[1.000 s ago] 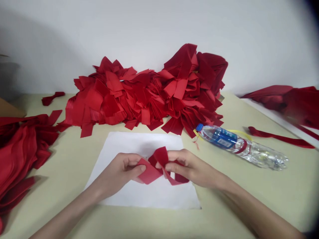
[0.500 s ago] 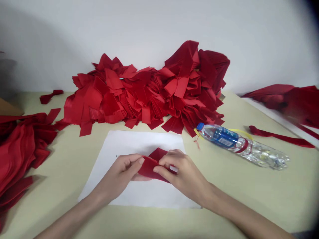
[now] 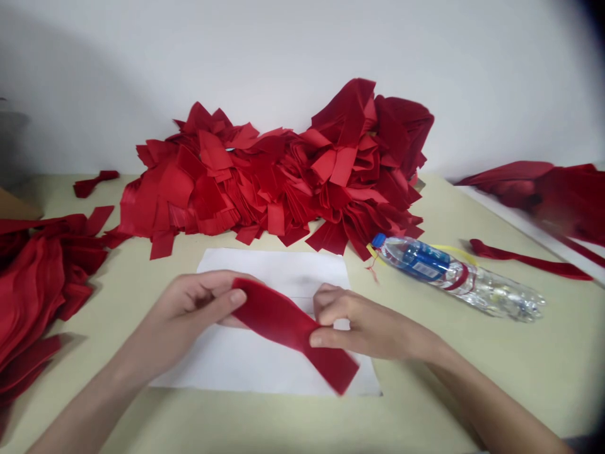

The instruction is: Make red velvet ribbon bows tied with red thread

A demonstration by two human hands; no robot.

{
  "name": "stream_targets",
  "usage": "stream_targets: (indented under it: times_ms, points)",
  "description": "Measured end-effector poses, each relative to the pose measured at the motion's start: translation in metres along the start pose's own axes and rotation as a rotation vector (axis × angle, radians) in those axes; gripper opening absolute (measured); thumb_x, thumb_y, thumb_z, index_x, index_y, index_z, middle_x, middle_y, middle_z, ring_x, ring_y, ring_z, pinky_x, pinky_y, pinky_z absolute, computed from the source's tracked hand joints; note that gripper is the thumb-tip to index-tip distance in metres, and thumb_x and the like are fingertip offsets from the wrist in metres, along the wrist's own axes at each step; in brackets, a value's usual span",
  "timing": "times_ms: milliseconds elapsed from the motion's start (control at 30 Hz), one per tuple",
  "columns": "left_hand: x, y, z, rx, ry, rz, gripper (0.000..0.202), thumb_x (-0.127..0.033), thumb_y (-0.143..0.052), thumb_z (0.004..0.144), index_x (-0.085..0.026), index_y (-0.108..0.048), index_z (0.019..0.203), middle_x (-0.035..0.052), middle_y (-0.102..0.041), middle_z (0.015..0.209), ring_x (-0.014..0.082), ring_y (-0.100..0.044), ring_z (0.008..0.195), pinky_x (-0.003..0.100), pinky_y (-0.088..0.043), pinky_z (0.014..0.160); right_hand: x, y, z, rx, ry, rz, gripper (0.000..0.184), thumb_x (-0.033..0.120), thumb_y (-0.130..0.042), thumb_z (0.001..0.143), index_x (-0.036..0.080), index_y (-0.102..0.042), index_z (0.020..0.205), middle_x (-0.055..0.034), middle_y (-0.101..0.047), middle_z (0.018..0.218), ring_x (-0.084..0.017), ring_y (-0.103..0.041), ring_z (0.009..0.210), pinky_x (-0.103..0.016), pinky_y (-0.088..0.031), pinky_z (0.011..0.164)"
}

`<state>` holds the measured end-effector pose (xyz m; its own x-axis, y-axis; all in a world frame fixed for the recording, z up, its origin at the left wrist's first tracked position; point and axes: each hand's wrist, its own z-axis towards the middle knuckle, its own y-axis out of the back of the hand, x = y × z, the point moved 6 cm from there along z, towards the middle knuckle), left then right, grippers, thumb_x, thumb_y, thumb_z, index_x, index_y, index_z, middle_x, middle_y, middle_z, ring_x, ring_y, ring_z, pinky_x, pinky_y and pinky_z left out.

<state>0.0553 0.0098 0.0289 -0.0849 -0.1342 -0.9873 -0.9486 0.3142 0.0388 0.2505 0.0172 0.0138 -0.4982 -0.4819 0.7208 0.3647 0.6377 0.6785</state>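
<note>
A red fabric strip [image 3: 283, 325] stretches slantwise over a white sheet of paper [image 3: 236, 359] in front of me. My left hand [image 3: 189, 309] pinches the strip's upper left end between thumb and fingers. My right hand [image 3: 359, 325] pinches it near the middle, and the lower right end hangs free past the fingers. Both hands hover just above the paper.
A big heap of folded red fabric pieces [image 3: 283, 176] lies against the wall behind the paper. More red fabric [image 3: 38, 277] is piled at the left and some at the far right [image 3: 558, 195]. A plastic water bottle [image 3: 454, 277] lies on its side to the right.
The strip was bunched and folded between both hands; now it is pulled out long and flat. My left hand has moved left and up, my right hand slightly right.
</note>
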Motion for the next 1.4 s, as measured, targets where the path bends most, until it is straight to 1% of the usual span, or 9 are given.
stream_targets:
  times_ms: [200, 333, 433, 633, 800, 967, 1100, 1200, 1400]
  points:
    - [-0.001, 0.058, 0.002, -0.287, -0.133, -0.351, 0.01, -0.012, -0.072, 0.069, -0.016, -0.07, 0.078, -0.003, -0.07, 0.069, 0.0049, -0.06, 0.055, 0.009, -0.05, 0.052, -0.017, 0.015, -0.005, -0.065, -0.021, 0.152, 0.024, 0.039, -0.056, 0.083, 0.018, -0.066, 0.078, -0.0062, -0.049, 0.113, -0.018, -0.046, 0.109, -0.033, -0.037, 0.092]
    - [-0.004, 0.068, 0.004, -0.326, -0.151, -0.362, 0.015, -0.012, -0.075, 0.065, -0.013, -0.069, 0.079, -0.0013, -0.068, 0.064, 0.0047, -0.057, 0.05, 0.008, -0.05, 0.049, -0.001, 0.005, -0.003, 0.133, -0.047, 0.654, 0.031, 0.042, -0.042, 0.09, 0.014, -0.057, 0.091, -0.0099, -0.054, 0.112, -0.016, -0.057, 0.097, -0.035, -0.045, 0.086]
    - [-0.008, 0.073, 0.004, -0.369, -0.203, -0.359, 0.018, -0.016, -0.079, 0.061, -0.013, -0.069, 0.076, -0.0025, -0.066, 0.061, 0.0044, -0.056, 0.049, 0.008, -0.05, 0.048, 0.007, -0.006, 0.0, 0.205, -0.031, 0.935, 0.03, 0.044, -0.055, 0.082, 0.016, -0.047, 0.092, -0.0086, -0.058, 0.102, -0.016, -0.061, 0.088, -0.037, -0.048, 0.08]
    - [-0.004, 0.058, 0.0, -0.261, -0.115, -0.34, 0.017, -0.023, -0.078, 0.063, -0.017, -0.071, 0.077, 0.0004, -0.067, 0.066, 0.0073, -0.058, 0.049, 0.012, -0.052, 0.047, -0.006, -0.014, 0.011, -0.212, -0.051, 0.557, 0.049, 0.032, -0.072, 0.068, 0.022, -0.046, 0.108, -0.0062, -0.05, 0.116, -0.016, -0.052, 0.104, -0.034, -0.045, 0.089]
    - [-0.011, 0.015, -0.015, -0.095, -0.003, -0.406, 0.014, -0.031, -0.08, 0.058, -0.021, -0.071, 0.062, 0.0003, -0.062, 0.052, 0.0086, -0.055, 0.043, 0.013, -0.047, 0.038, 0.011, -0.029, 0.011, -0.197, -0.041, 0.491, 0.104, 0.033, -0.081, 0.053, 0.029, -0.022, 0.139, -0.0073, -0.031, 0.142, -0.023, -0.034, 0.127, -0.04, -0.031, 0.105]
    - [-0.016, 0.026, -0.015, -0.342, -0.023, -0.396, 0.022, -0.031, -0.084, 0.05, -0.02, -0.07, 0.063, -0.0016, -0.064, 0.055, 0.0084, -0.057, 0.047, 0.011, -0.049, 0.043, 0.013, -0.035, 0.013, -0.035, -0.063, 0.855, 0.027, 0.035, -0.068, 0.071, 0.014, -0.062, 0.087, -0.001, -0.063, 0.079, -0.011, -0.06, 0.073, -0.024, -0.048, 0.068]
    - [-0.012, 0.062, -0.005, -0.539, -0.117, -0.081, 0.02, -0.023, -0.075, 0.064, -0.016, -0.07, 0.082, -0.0022, -0.068, 0.07, 0.0099, -0.061, 0.059, 0.016, -0.056, 0.059, -0.016, -0.005, 0.008, -0.287, -0.221, 0.916, 0.025, 0.037, -0.062, 0.077, 0.013, -0.059, 0.086, 0.001, -0.061, 0.07, -0.006, -0.056, 0.058, -0.018, -0.043, 0.053]
    - [-0.002, 0.069, 0.003, -0.504, -0.066, 0.151, 0.014, -0.021, -0.068, 0.072, -0.013, -0.068, 0.084, -0.0023, -0.068, 0.073, 0.0119, -0.063, 0.067, 0.02, -0.057, 0.071, -0.036, 0.013, 0.002, -0.432, -0.26, 0.909, 0.024, 0.035, -0.065, 0.076, 0.014, -0.059, 0.087, 0.0021, -0.059, 0.067, -0.007, -0.056, 0.058, -0.02, -0.046, 0.057]
    - [0.013, 0.059, 0.011, -0.373, -0.041, 0.124, 0.013, -0.024, -0.066, 0.074, -0.014, -0.067, 0.082, -0.0017, -0.068, 0.08, 0.0148, -0.067, 0.073, 0.018, -0.056, 0.073, -0.062, 0.023, -0.006, -0.61, -0.349, 1.031, 0.027, 0.027, -0.074, 0.066, 0.017, -0.063, 0.089, 0.0029, -0.053, 0.078, -0.007, -0.053, 0.07, -0.029, -0.053, 0.073]
